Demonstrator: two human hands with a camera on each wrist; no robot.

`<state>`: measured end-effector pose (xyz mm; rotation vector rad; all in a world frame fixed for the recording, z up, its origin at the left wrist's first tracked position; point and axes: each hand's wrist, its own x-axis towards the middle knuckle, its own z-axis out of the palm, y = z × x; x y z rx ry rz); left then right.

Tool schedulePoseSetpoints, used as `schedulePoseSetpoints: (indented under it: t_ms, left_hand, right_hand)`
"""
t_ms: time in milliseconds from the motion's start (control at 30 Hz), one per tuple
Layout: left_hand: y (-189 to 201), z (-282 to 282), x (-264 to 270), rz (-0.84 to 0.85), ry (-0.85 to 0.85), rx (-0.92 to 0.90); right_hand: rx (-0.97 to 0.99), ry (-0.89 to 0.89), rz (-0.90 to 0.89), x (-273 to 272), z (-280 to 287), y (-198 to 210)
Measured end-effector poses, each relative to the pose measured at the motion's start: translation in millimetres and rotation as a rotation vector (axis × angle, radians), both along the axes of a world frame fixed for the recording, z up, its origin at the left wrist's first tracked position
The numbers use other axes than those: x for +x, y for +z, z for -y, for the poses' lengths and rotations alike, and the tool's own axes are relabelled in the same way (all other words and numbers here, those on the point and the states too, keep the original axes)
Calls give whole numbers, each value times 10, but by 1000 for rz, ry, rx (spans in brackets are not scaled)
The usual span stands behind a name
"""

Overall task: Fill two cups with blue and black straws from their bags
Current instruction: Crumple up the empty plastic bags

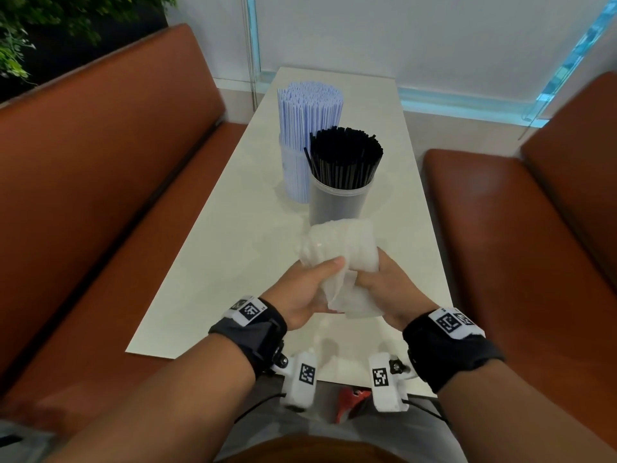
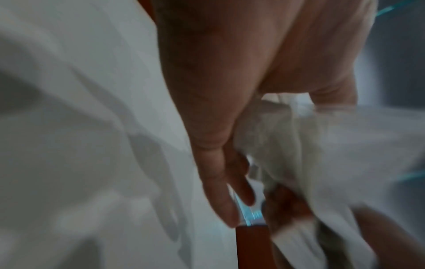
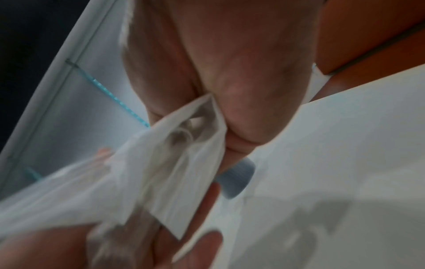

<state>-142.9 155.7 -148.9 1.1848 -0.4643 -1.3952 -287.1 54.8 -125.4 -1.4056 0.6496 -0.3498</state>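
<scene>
Now both hands grip one crumpled clear bag (image 1: 337,259) above the near part of the tabletop (image 1: 233,248): the left hand (image 1: 307,289) curls round its lower left, the right hand (image 1: 384,289) round its lower right. At 12 o'clock from the bag stands a cup (image 1: 339,202) of black straws (image 1: 345,155); at 11 o'clock behind it, blue straws (image 1: 309,108) fill a second cup (image 1: 293,175).

Booth seating around a pale table.
A long white table (image 1: 233,262) runs from near to far between two orange-brown upholstered benches, one on the left (image 1: 100,182) and one on the right (image 1: 521,242). A white wall (image 1: 417,38) with a light-blue strip closes the far end; green foliage (image 1: 43,25) fills the far-left corner.
</scene>
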Motion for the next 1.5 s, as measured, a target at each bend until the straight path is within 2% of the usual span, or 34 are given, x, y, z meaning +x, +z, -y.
schedulePoseSetpoints:
  t_ms: [167,267,367,433,500,600,667,733,767,800,867,933,1000,1067,1133,1233,1300,1400,1500]
  left_hand:
    - [-66,48,60,145,127,34]
    - [-55,117,8,296,161,3]
    - [62,233,-141,424,205,-89]
    - [94,281,-233,379,235,-123]
    - [117,297,-319,383,183,-158]
    - [75,359,-413,506,52,-211]
    - [41,410,-439,563,-12,-196]
    - [20,478,-441,555,-34,-152]
    - [1,516,-445,534,-43,-132]
    - [-7,559,-457,523,-57,-100]
    - [-10,656,-518,546,-90,-8]
    - [7,766,-637,414,-119,85]
    - [45,937,-796,233,-173,106]
    - [83,1143,-992,203,-224,131]
    - [62,1348,-1189,314,-221,169]
    - [-43,1606,-1522,648,-223,181]
    - [-94,1741,-1740,783,-209,163]
    - [-158,1966,-2088,852,-283,108]
    - [-255,2222,-2438,877,-367,152]
  right_hand:
    - [-51,-85,-175,82,4,-12]
    - [-82,-108,-142,158,-30,-103]
    - [-106,-329,-149,210,-30,-184]
    - [-107,-405,-124,224,14,-226]
    - [-128,-438,-88,234,40,-231]
    - [-154,-408,-78,240,52,-206]
    - [-17,-351,-54,194,72,-198]
    - [262,-297,19,63,144,-196]
    - [338,-284,52,-26,208,-192]
    - [346,-294,57,-123,283,-178]
    - [196,-394,-8,-321,479,-202]
    - [120,-498,-34,-521,658,-292]
    - [341,-477,80,-664,769,-379]
    - [522,-472,135,-788,846,-428]
    - [490,-557,120,-907,930,-476]
    - [390,-721,101,-1125,1072,-572]
    - [347,-802,105,-1300,1175,-650]
    - [294,-869,76,-1581,1316,-742]
    - [262,-941,57,-1885,1470,-817]
